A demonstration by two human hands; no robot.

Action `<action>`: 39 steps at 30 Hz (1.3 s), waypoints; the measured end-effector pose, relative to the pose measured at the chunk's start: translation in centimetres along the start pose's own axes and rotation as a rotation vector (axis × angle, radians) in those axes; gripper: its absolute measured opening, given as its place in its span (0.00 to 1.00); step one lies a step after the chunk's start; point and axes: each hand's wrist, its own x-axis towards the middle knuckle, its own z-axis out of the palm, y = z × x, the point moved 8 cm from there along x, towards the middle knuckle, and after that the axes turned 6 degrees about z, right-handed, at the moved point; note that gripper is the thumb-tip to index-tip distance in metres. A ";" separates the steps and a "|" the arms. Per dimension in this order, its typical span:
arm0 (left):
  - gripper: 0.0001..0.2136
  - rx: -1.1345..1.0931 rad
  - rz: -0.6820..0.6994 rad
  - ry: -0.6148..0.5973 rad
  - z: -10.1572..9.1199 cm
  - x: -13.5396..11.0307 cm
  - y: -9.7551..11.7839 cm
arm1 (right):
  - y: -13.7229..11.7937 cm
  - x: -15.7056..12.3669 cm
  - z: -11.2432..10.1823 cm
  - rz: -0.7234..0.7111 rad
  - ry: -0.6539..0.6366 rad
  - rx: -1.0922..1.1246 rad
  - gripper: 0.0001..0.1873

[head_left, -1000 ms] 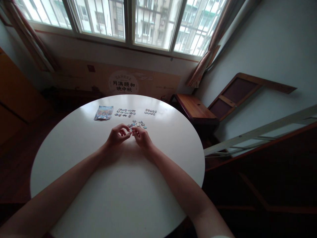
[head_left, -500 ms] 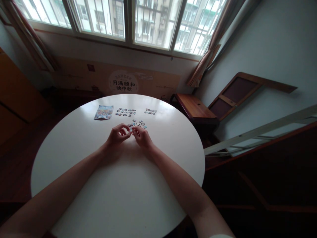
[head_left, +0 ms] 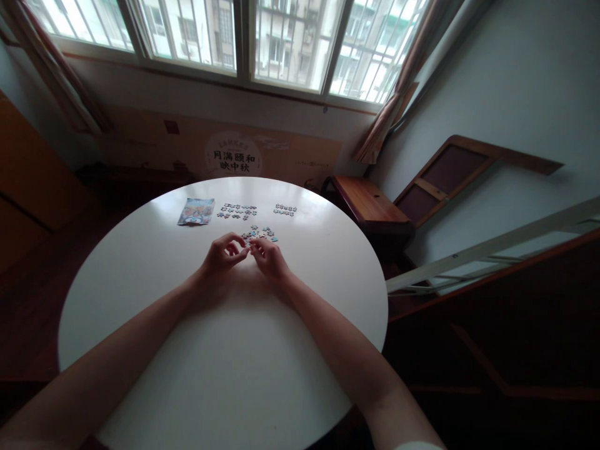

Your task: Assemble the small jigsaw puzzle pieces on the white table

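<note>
My left hand (head_left: 226,251) is curled, with thumb and forefinger bent in a ring and their tips near the right fingertips. My right hand (head_left: 269,256) is closed in a pinch just beside it. A tiny jigsaw piece (head_left: 248,245) seems to be held between the two sets of fingertips, mostly hidden by them. Right behind the hands lies a loose pile of jigsaw pieces (head_left: 268,233), partly covered by the fingers. Farther back, pieces lie in rows: a larger group (head_left: 238,211) at left and a smaller group (head_left: 285,210) at right.
A crumpled-edged picture sheet or packet (head_left: 196,212) lies left of the rows. Everything rests on a white round table (head_left: 225,362). A wooden chair (head_left: 368,199) stands beyond its right edge, and barred windows (head_left: 290,47) are behind.
Both hands stay in nearly the same place, with only slight finger movement at the fingertips. The piece between them shows less now. The pieces on the table look unmoved.
</note>
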 end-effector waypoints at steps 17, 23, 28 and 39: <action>0.09 0.004 0.002 0.003 0.0 0.0 -0.1 | -0.1 -0.1 -0.1 -0.001 0.000 -0.020 0.11; 0.10 0.003 0.022 0.005 0.1 0.0 -0.2 | -0.2 0.0 -0.1 0.005 -0.003 -0.013 0.11; 0.09 0.009 0.016 0.003 0.1 0.0 -0.2 | 0.1 0.0 0.0 0.016 -0.004 -0.005 0.11; 0.08 0.017 0.009 0.003 0.0 0.0 0.0 | 0.1 0.0 0.0 0.019 -0.004 -0.007 0.11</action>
